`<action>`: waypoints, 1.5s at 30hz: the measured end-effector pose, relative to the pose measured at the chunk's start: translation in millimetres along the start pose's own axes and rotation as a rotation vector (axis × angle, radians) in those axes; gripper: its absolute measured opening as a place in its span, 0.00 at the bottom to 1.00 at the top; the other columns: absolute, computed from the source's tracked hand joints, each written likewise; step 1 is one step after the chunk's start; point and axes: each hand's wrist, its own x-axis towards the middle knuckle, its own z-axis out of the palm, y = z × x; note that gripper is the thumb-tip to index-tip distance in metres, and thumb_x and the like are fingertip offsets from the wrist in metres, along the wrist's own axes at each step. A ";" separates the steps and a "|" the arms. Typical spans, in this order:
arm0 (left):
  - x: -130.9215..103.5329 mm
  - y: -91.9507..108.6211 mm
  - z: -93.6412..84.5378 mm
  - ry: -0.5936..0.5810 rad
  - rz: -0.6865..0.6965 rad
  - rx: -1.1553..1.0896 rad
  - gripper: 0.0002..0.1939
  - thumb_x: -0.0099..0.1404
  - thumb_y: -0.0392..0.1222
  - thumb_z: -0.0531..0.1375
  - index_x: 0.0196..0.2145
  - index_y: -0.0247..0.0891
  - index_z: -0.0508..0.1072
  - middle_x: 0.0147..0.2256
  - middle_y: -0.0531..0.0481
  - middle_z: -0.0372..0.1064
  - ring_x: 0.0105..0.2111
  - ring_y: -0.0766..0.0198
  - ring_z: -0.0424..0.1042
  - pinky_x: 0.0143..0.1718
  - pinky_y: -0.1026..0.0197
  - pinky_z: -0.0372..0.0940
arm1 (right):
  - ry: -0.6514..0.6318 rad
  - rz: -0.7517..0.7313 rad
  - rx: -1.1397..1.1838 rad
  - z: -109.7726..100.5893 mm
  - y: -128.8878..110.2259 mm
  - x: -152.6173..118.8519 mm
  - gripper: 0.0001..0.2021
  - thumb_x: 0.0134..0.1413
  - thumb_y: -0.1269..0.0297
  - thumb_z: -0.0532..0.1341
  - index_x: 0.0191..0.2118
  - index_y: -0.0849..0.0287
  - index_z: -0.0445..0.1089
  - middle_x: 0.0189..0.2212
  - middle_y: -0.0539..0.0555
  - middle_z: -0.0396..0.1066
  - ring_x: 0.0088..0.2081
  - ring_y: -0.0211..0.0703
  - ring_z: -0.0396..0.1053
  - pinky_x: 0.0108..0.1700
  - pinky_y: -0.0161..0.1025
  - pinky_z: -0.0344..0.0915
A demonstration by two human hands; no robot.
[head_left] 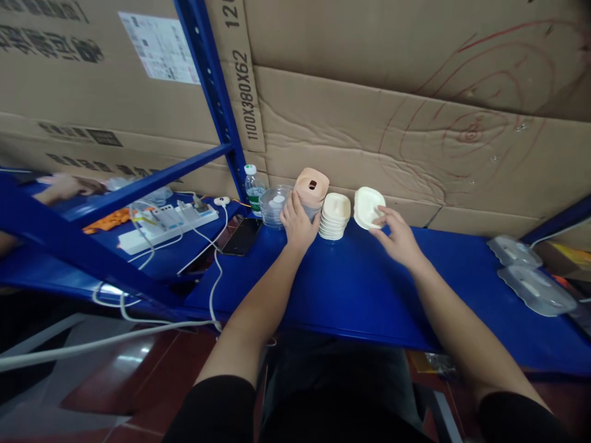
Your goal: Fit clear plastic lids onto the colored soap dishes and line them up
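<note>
My left hand (299, 224) is against the front of a stack of peach-pink square containers (311, 184), with its thumb on the right side and its fingers on the left. The uppermost container has a dark opening in its middle. My right hand (397, 237) pinches the lower right edge of a single cream container (367, 208), tilted up so its hollow face shows. Between the two hands stands a neat stack of several cream containers (335, 215). Nested clear plastic bowls (273, 206) sit just left of my left hand, partly covered by it.
A water bottle (253, 189) and a black phone (241, 237) lie to the left. Farther left are a blue shelf post (210, 74), a white power strip (168, 227) with cables, and another person's hand (69, 184). Clear plastic trays (535, 289) rest at right. Cardboard (323, 111) walls the back.
</note>
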 end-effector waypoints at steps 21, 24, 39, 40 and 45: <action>-1.7 9.6 -11.6 -0.044 -0.040 -0.007 0.51 0.66 0.57 0.63 0.74 0.24 0.48 0.73 0.25 0.50 0.72 0.36 0.53 0.71 0.37 0.50 | 0.094 -0.045 -0.101 80.9 -6.6 50.1 0.20 0.65 0.48 0.62 0.54 0.55 0.71 0.63 0.65 0.68 0.65 0.59 0.67 0.66 0.59 0.65; -2.6 10.4 -13.4 -0.027 -0.045 -0.033 0.51 0.66 0.58 0.63 0.74 0.24 0.48 0.73 0.25 0.48 0.73 0.36 0.51 0.71 0.35 0.49 | 0.113 -0.054 -0.122 63.0 2.0 38.4 0.21 0.66 0.45 0.59 0.55 0.54 0.72 0.61 0.64 0.71 0.64 0.58 0.68 0.66 0.60 0.65; -46.9 66.5 -18.2 -0.048 0.404 -0.301 0.41 0.63 0.59 0.63 0.68 0.35 0.61 0.69 0.29 0.59 0.73 0.35 0.51 0.72 0.34 0.47 | 0.124 0.689 -0.881 -165.6 165.9 -123.3 0.26 0.66 0.52 0.57 0.60 0.66 0.72 0.59 0.74 0.71 0.63 0.68 0.65 0.63 0.62 0.58; -49.9 69.7 -17.5 -0.060 0.439 -0.306 0.40 0.63 0.59 0.63 0.67 0.36 0.63 0.68 0.29 0.60 0.72 0.35 0.53 0.71 0.34 0.48 | 0.117 0.744 -0.932 -178.3 172.9 -132.3 0.28 0.64 0.51 0.59 0.62 0.66 0.71 0.62 0.76 0.68 0.65 0.70 0.62 0.63 0.64 0.56; -51.8 71.7 -10.8 -0.096 0.505 -0.302 0.39 0.63 0.59 0.63 0.65 0.35 0.64 0.67 0.29 0.62 0.71 0.35 0.56 0.70 0.35 0.50 | -0.026 1.023 -0.905 -215.7 198.6 -157.2 0.40 0.56 0.45 0.68 0.66 0.69 0.69 0.68 0.87 0.57 0.68 0.86 0.53 0.58 0.74 0.51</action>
